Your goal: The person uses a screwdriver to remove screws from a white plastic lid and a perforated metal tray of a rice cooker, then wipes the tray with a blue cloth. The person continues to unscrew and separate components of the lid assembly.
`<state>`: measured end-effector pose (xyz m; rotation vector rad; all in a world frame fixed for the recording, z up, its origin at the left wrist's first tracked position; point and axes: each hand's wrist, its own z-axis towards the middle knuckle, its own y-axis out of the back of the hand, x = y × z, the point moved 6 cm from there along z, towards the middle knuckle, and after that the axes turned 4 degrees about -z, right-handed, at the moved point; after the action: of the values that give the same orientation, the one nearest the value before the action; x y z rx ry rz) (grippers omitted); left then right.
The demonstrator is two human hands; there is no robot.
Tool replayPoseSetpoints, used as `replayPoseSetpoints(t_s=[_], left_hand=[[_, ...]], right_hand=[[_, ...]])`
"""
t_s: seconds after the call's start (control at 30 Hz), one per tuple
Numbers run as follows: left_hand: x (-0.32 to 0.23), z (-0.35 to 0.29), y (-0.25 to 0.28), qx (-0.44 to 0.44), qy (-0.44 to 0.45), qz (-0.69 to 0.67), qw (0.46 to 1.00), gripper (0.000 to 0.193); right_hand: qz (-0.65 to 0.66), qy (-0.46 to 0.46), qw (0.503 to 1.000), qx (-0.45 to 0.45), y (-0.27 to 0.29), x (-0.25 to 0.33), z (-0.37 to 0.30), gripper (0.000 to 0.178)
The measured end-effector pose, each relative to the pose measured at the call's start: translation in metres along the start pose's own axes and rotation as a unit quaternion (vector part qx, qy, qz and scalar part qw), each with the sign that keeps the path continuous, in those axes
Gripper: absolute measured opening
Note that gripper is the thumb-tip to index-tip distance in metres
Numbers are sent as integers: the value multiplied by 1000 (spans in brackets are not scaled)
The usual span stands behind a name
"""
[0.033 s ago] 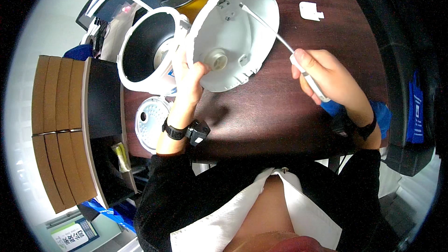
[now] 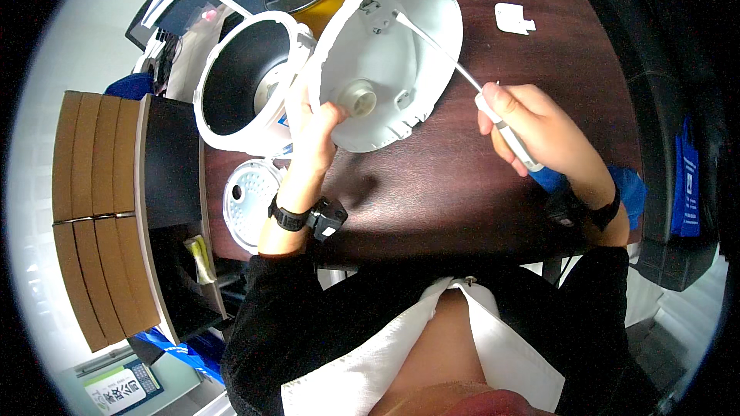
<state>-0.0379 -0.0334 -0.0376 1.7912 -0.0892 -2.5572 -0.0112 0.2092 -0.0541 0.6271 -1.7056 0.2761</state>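
Note:
My left hand (image 2: 314,127) grips the near left rim of a white, dome-shaped plastic lid shell (image 2: 401,69), its hollow inside turned toward me. A short round collar (image 2: 358,98) stands inside near my thumb. In my right hand (image 2: 520,119) is a slim long-shafted tool (image 2: 505,131) with a white and grey handle. Its pale, slightly wider tip lies over the far inner wall of the shell, by some small fittings; whether it touches I cannot tell. Left of the shell stands a white cooker body (image 2: 206,115) with a dark inside.
A perforated white disc (image 2: 250,208) lies left of my left forearm. At the back is a yellow pot (image 2: 327,9) with a glass lid; a small white plate (image 2: 512,18) lies far right. Something blue (image 2: 628,192) is by my right forearm. Brown boxes (image 2: 104,223) stand left.
The tool's tip has moved slightly nearer and left inside the shell, with a small shift of my right hand. My left hand and the shell look the same.

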Motion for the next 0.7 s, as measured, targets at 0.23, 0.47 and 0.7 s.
replayPoseSetpoints(t_s=[0.23, 0.47, 0.7], left_hand=[[2, -3, -3, 11, 11, -31, 999, 60], [-1, -4, -7, 21, 12, 19, 1000, 64], [-17, -4, -16, 82, -28, 104, 991, 63]], right_hand=[[23, -29, 998, 51, -18, -8, 7, 51], [-110, 47, 992, -40, -8, -12, 10, 50], [-590, 142, 751, -260, 14, 17, -2, 38]])
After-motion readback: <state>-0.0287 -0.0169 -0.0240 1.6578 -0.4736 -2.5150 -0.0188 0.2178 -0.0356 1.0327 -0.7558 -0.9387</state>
